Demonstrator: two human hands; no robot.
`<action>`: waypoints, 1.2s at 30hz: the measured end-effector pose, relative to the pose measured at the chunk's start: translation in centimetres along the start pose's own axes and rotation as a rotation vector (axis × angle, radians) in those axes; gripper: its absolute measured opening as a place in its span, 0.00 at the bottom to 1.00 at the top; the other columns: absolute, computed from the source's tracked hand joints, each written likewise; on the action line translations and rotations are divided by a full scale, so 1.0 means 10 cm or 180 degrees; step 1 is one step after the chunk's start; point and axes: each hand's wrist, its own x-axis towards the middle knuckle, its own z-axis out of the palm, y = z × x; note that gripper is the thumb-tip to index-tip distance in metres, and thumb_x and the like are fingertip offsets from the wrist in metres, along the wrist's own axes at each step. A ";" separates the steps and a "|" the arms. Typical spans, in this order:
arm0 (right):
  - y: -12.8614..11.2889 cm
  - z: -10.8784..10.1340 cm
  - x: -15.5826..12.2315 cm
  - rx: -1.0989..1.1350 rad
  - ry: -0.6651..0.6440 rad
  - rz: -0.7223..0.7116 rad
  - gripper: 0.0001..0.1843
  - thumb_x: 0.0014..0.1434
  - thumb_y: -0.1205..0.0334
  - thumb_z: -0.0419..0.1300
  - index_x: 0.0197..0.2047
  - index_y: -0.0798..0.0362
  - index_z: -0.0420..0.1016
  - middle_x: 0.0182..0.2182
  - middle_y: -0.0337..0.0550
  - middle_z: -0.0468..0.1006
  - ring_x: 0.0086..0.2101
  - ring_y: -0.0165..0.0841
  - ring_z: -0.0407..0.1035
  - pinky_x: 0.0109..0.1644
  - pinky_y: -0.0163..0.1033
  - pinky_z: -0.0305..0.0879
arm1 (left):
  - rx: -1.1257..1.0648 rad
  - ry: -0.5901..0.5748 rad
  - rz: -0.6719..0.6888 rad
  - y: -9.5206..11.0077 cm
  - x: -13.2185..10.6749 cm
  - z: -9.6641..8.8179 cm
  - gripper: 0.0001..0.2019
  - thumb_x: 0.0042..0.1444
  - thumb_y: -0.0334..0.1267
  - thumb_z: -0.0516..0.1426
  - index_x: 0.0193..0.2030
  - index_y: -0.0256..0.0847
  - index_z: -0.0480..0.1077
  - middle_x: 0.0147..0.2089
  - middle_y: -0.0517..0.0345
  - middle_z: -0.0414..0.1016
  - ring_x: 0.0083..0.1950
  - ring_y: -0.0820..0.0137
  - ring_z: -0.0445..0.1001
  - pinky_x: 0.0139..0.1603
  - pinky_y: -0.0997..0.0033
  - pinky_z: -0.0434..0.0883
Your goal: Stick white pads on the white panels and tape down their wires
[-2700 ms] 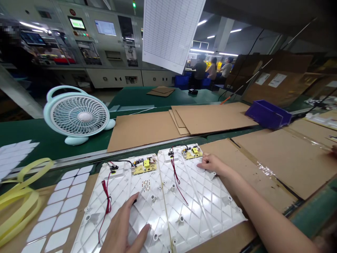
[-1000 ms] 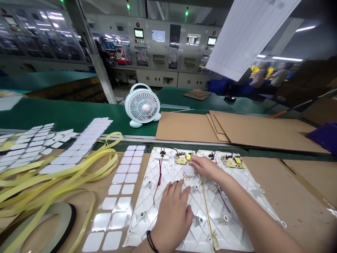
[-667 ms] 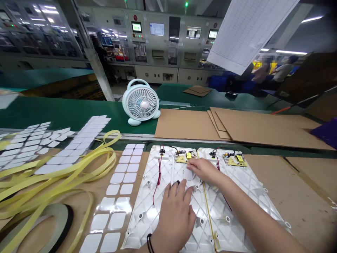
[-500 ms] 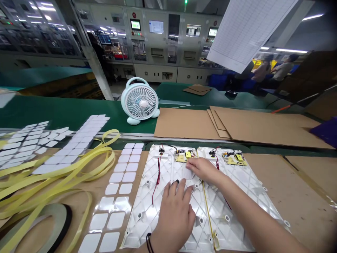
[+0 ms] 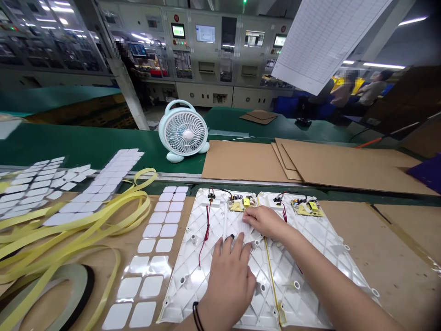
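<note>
A white ribbed plastic panel [image 5: 193, 271] lies before me, with a second white panel [image 5: 310, 248] right beside it. My left hand [image 5: 229, 280] rests on the first panel, palm down with fingers spread. Just above its fingertips, my right hand [image 5: 263, 220] has its fingers drawn together at the upper edge of a pale square sticker [image 5: 243, 225], partly hidden by the hands. Close to those fingers is a circuit board [image 5: 237, 203] with a yellow component. Thin red and black wires [image 5: 207, 225] run down the panel, left of my hands.
White square stickers on a backing sheet [image 5: 147, 286] lie left of the panels. Loops of yellow strip [image 5: 99, 220] and a tape roll [image 5: 77, 294] are farther left. Behind stand a light blue fan [image 5: 186, 131] and flat cardboard sheets [image 5: 248, 161]. A paper sheet [image 5: 320, 41] hangs overhead.
Both hands stay almost in place, the right one still at the sticker. At the back left, a person by the machines shows more than before.
</note>
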 end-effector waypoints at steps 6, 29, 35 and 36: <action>-0.02 0.01 -0.01 0.0117 0.0019 0.0085 0.04 0.56 0.59 0.60 0.32 0.50 0.73 0.24 0.35 0.75 0.27 0.29 0.65 0.29 0.32 0.48 | -0.0043 -0.0072 -0.0006 0.01 0.01 -0.04 0.23 0.55 0.37 0.49 0.59 0.44 0.62 0.64 0.53 0.58 0.58 0.53 0.58 0.62 0.41 0.52; -0.02 0.02 -0.02 0.0235 0.0133 0.0096 0.04 0.49 0.71 0.55 0.28 0.53 0.68 0.22 0.35 0.71 0.25 0.26 0.63 0.28 0.29 0.52 | -0.0133 0.0070 -0.0002 0.01 -0.05 -0.04 0.21 0.55 0.37 0.50 0.57 0.45 0.64 0.64 0.54 0.58 0.57 0.53 0.57 0.62 0.42 0.51; -0.11 0.03 0.11 -0.0164 0.0131 0.0328 0.09 0.51 0.61 0.60 0.23 0.54 0.66 0.21 0.37 0.68 0.23 0.28 0.59 0.26 0.32 0.47 | -0.0207 0.0158 0.0007 0.02 -0.06 -0.10 0.20 0.54 0.36 0.52 0.55 0.44 0.65 0.63 0.53 0.60 0.57 0.54 0.58 0.61 0.44 0.53; -0.13 0.02 0.12 -0.0224 0.0098 0.0303 0.10 0.51 0.60 0.60 0.22 0.54 0.66 0.21 0.38 0.69 0.23 0.29 0.60 0.27 0.32 0.46 | -0.0226 0.0180 0.0015 0.03 -0.08 -0.12 0.20 0.54 0.36 0.52 0.55 0.43 0.65 0.62 0.52 0.61 0.57 0.54 0.59 0.61 0.45 0.54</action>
